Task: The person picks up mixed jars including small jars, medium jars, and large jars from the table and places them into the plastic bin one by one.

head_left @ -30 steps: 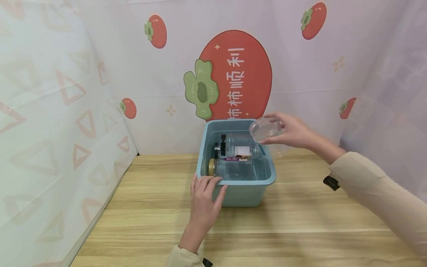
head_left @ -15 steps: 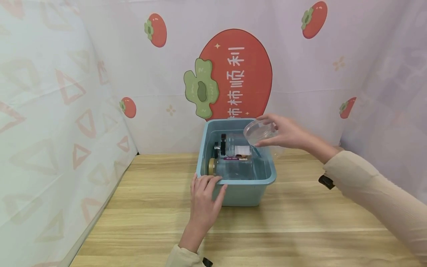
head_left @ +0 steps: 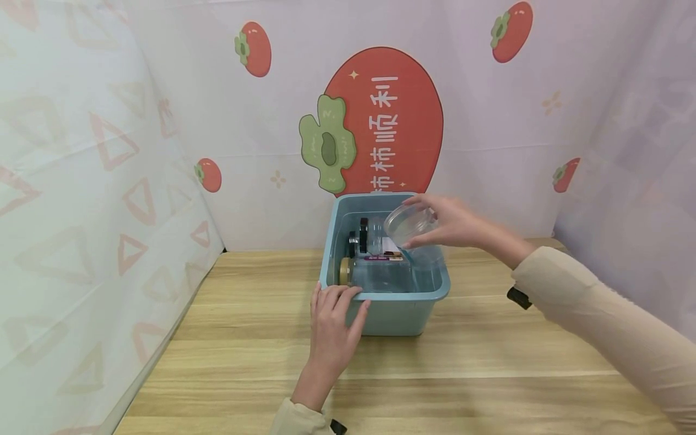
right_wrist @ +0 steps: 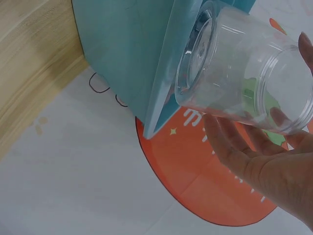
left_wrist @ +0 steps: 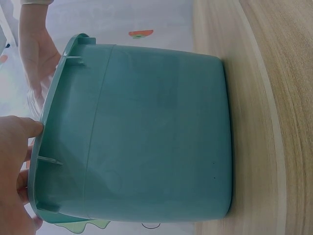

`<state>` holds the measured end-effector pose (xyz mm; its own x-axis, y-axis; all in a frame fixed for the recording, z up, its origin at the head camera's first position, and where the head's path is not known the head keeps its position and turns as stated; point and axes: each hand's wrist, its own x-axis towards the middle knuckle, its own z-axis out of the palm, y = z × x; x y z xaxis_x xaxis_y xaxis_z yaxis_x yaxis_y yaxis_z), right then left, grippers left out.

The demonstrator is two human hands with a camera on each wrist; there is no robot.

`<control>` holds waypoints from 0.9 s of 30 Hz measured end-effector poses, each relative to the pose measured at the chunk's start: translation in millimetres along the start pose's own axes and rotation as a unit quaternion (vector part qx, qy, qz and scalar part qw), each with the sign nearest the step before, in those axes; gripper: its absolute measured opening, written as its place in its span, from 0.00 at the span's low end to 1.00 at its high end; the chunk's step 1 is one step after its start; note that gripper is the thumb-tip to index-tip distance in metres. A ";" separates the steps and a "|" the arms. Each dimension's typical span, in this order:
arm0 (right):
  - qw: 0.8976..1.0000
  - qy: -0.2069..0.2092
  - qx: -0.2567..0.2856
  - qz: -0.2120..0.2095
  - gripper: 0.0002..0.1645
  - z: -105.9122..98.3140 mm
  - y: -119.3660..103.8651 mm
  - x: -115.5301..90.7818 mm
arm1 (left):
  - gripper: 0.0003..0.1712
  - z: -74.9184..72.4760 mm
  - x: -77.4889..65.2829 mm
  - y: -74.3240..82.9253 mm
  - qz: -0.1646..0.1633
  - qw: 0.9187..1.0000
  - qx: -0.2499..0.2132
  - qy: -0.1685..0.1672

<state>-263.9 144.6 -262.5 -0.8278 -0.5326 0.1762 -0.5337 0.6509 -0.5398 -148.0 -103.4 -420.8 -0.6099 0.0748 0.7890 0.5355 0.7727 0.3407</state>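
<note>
A blue plastic tub (head_left: 383,317) stands on the table, with several clear jars lying in it. My left hand (head_left: 333,326) grips its near rim, fingers over the edge and thumb outside; the left wrist view shows that thumb (left_wrist: 30,128) against the rim. With fingers and thumb spread around its mouth end, my right hand (head_left: 454,223) holds a clear lidless plastic jar (right_wrist: 234,63) tilted over the tub's right side. Inside the tub are a gold lid (head_left: 345,272) on one jar, a black lid (head_left: 364,235) on another, and a smaller dark cap (head_left: 352,243).
The wooden table (head_left: 244,350) extends to both sides of the tub. A printed cloth backdrop (head_left: 283,121) hangs close behind it, and another cloth (head_left: 98,181) runs along the left. A purple strip (head_left: 380,258) shows among the jars.
My right hand has carried the clear jar leftward and slightly down, further over the tub. The left hand has stayed on the near rim.
</note>
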 end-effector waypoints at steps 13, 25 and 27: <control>1.000 -0.013 -0.005 -0.011 0.49 12.0 -2.8 4.2 | 0.13 -0.6 0.6 -0.5 0.003 1.000 0.000 -0.001; 1.000 -0.030 0.000 -0.003 0.50 17.8 -3.1 5.8 | 0.13 -0.7 0.8 -0.4 -0.001 1.000 0.001 -0.005; 0.999 -0.033 0.000 -0.003 0.50 17.9 -3.5 5.5 | 0.13 -0.8 0.8 -0.4 -0.001 1.000 0.001 -0.005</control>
<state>-263.5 129.7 -274.4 -0.8109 -0.5717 0.1249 -0.5393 0.6473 -0.5387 -148.3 -104.2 -419.9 -0.6160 0.0796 0.7837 0.5335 0.7742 0.3406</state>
